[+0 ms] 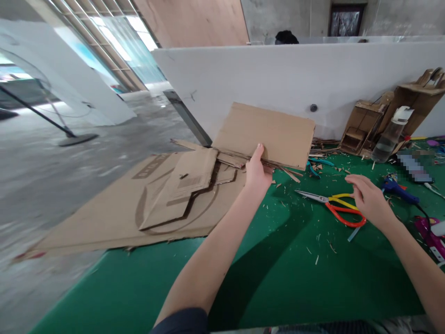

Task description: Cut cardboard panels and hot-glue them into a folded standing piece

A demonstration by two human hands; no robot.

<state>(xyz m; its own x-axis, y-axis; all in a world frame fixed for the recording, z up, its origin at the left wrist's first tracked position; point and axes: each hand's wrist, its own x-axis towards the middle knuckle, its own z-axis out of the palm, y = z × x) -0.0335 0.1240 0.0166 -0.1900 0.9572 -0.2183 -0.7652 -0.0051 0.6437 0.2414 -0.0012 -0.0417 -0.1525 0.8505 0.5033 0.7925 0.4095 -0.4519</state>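
Note:
My left hand is closed on the near edge of a flat rectangular cardboard piece, thumb on top and fingers hidden underneath. The piece is tilted above some cardboard scraps at the back of the table. Over on the right, my right hand is open, with its fingers reaching leftward and nothing visible in it. Just beneath it lie scissors with one yellow and one red handle, blades pointing left. Whether the hand touches them I cannot tell. Blue-handled pliers lie behind the scissors.
Large cardboard sheets overhang the left of the green table. A white partition runs along the back. At right are cardboard models, a water bottle, a phone, a blue glue gun and a magenta power strip.

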